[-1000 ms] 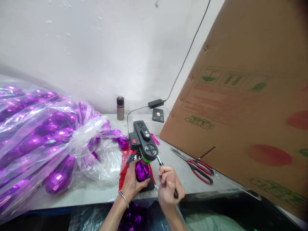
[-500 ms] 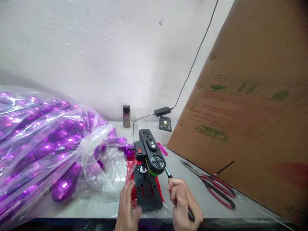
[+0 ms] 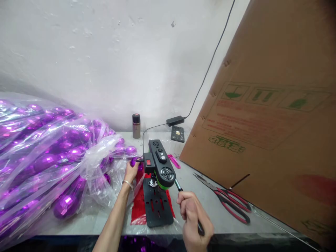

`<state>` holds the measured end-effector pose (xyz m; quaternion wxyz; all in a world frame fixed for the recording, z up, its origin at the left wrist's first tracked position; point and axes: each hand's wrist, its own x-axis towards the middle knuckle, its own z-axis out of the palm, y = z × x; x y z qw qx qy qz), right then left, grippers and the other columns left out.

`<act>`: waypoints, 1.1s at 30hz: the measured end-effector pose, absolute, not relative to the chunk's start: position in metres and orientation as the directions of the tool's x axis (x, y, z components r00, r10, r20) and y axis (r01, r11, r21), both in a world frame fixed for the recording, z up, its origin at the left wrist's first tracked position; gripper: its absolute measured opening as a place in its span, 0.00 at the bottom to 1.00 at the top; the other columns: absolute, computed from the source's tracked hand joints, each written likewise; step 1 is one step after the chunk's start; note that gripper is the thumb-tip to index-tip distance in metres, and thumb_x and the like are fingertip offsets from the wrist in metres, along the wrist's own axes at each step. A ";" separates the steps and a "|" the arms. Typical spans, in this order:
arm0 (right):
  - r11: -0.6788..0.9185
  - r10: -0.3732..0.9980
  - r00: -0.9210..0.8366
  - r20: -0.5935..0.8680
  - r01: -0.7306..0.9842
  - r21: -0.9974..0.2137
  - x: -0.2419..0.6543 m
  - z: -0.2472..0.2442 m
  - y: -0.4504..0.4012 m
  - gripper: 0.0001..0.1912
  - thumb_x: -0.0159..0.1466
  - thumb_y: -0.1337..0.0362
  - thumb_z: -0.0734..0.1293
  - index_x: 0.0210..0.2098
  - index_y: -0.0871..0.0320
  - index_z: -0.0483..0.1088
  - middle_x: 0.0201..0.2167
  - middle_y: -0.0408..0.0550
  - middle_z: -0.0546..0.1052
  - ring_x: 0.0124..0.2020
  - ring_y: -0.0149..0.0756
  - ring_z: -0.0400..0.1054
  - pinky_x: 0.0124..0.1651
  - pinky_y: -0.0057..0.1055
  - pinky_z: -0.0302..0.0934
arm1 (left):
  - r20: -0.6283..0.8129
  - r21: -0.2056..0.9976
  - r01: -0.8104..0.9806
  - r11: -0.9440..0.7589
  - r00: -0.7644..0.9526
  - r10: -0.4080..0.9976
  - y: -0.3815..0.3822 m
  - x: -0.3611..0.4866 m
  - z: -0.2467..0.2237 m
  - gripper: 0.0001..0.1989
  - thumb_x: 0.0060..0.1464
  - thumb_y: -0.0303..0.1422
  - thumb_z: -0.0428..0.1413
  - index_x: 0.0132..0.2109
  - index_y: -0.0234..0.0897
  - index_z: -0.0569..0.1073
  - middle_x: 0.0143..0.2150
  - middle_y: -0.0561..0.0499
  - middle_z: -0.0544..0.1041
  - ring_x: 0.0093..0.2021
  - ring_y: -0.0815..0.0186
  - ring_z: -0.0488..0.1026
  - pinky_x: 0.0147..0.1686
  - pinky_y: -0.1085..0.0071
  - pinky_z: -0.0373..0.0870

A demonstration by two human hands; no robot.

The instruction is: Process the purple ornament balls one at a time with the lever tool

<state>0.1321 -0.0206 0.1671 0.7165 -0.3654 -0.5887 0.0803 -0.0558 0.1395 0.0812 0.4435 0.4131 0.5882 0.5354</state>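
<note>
My left hand (image 3: 131, 171) reaches forward to the left side of a black device (image 3: 165, 168). Its fingers close around a shiny purple bauble (image 3: 133, 161), partly hidden by the hand. The device has round vents, buttons, a red switch and a green lower rim, and stands on a slotted black base plate (image 3: 159, 206). Closed in a fist, my right hand (image 3: 195, 220) grips a black handle (image 3: 201, 229) with a metal shaft; the shaft's far end disappears beside the device, so I cannot tell whether they join. A red sheet (image 3: 138, 208) lies beneath the plate.
Clear plastic bags of purple baubles (image 3: 65, 157) fill the left side. Red-handled scissors (image 3: 231, 201) lie at right before a large cardboard box (image 3: 262, 115). Behind are a dark-capped bottle (image 3: 136, 126), a power adapter (image 3: 175, 121) and a black phone-like slab (image 3: 177, 134).
My left hand has moved forward from beside the base plate to the purple bauble and closed on it. My right hand keeps its grip on the black handle.
</note>
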 end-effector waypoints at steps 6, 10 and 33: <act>0.669 0.615 0.329 0.717 0.263 -0.695 0.129 0.191 -0.020 0.25 0.82 0.64 0.62 0.25 0.54 0.62 0.23 0.41 0.68 0.25 0.29 0.64 0.24 0.27 0.50 | -0.236 0.952 -0.254 0.172 -0.246 0.940 0.053 -0.069 0.086 0.38 0.60 0.67 0.61 0.59 0.40 0.75 0.58 0.38 0.86 0.57 0.50 0.85 0.56 0.54 0.85; 0.654 0.630 0.329 0.703 0.264 -0.709 0.127 0.205 -0.019 0.26 0.83 0.62 0.62 0.25 0.54 0.60 0.22 0.40 0.66 0.26 0.29 0.67 0.26 0.26 0.54 | -0.140 0.990 -0.037 0.136 -0.331 0.933 0.005 -0.059 0.072 0.48 0.45 0.64 0.71 0.63 0.38 0.74 0.58 0.38 0.85 0.59 0.43 0.84 0.65 0.45 0.79; 0.646 0.662 0.258 0.704 0.279 -0.710 0.131 0.195 -0.027 0.22 0.82 0.67 0.59 0.30 0.54 0.67 0.27 0.42 0.72 0.27 0.30 0.68 0.28 0.28 0.58 | 0.191 0.864 0.484 -0.141 -0.056 0.980 0.013 -0.004 0.053 0.34 0.41 0.37 0.73 0.57 0.39 0.77 0.54 0.37 0.83 0.59 0.36 0.81 0.63 0.38 0.78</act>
